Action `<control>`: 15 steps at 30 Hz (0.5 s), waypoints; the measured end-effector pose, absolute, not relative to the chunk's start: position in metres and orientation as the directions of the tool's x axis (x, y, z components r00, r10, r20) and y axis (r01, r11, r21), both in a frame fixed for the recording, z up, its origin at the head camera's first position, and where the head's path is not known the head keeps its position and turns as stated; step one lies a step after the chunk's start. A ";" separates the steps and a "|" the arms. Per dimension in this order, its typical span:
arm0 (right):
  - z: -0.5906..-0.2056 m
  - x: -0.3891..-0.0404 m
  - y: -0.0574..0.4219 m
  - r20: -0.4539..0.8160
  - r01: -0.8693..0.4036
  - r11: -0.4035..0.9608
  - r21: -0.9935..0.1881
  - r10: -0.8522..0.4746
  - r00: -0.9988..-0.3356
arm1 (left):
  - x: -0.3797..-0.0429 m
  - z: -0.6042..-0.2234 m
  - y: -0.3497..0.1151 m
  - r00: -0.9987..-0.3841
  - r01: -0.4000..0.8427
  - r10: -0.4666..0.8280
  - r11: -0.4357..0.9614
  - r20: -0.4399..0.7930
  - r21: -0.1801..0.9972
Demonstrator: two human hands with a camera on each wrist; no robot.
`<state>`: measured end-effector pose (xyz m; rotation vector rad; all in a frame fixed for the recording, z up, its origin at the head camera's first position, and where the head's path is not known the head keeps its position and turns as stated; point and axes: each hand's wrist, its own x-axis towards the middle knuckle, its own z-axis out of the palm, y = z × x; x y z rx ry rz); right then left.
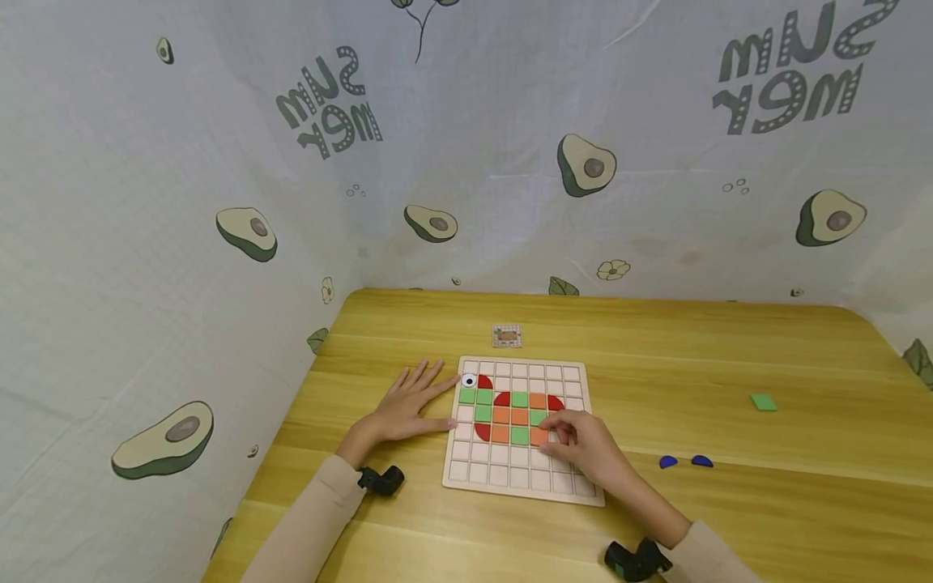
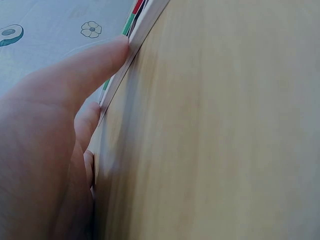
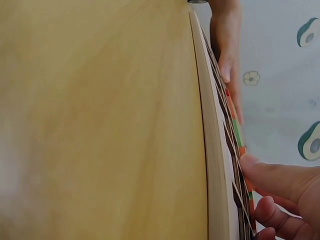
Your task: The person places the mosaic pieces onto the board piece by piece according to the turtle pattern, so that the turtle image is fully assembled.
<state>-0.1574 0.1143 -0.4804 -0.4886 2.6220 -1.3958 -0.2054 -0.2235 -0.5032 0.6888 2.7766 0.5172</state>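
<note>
A pale wooden grid board [image 1: 477,474] lies on the table, with red, green and orange tiles and a round eye tile [image 1: 470,380] set in its cells. My left hand [image 1: 408,405] lies flat with spread fingers, forefinger and thumb touching the board's left edge. In the left wrist view a fingertip [image 2: 122,45] meets that edge. Over the board's right half, my right hand [image 1: 586,449] has bent fingers; thumb and forefinger sit at opposite edges of an orange tile [image 1: 538,437]. In the right wrist view the thumb [image 3: 265,172] touches the tiles; the cells beneath the palm are hidden.
Behind the board lies a small picture card [image 1: 507,336]. To the right are two blue half-round pieces, one [image 1: 667,461] beside the other [image 1: 702,461], and a green square tile [image 1: 764,402]. A printed cloth [image 1: 503,186] hangs behind the wooden table [image 1: 656,348].
</note>
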 end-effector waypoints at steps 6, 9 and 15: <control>-0.481 -0.158 0.117 0.054 -0.235 0.503 -0.832 -0.349 -0.936 | -0.206 -0.504 -0.224 -0.861 0.407 0.489 0.825 -0.136 0.393; -0.483 -0.159 0.120 0.063 -0.235 0.482 -0.844 -0.346 -0.936 | -0.206 -0.504 -0.224 -0.860 0.412 0.493 0.823 -0.132 0.390; -0.483 -0.160 0.130 0.101 -0.249 0.430 -0.868 -0.337 -0.936 | -0.206 -0.503 -0.224 -0.858 0.421 0.499 0.819 -0.121 0.390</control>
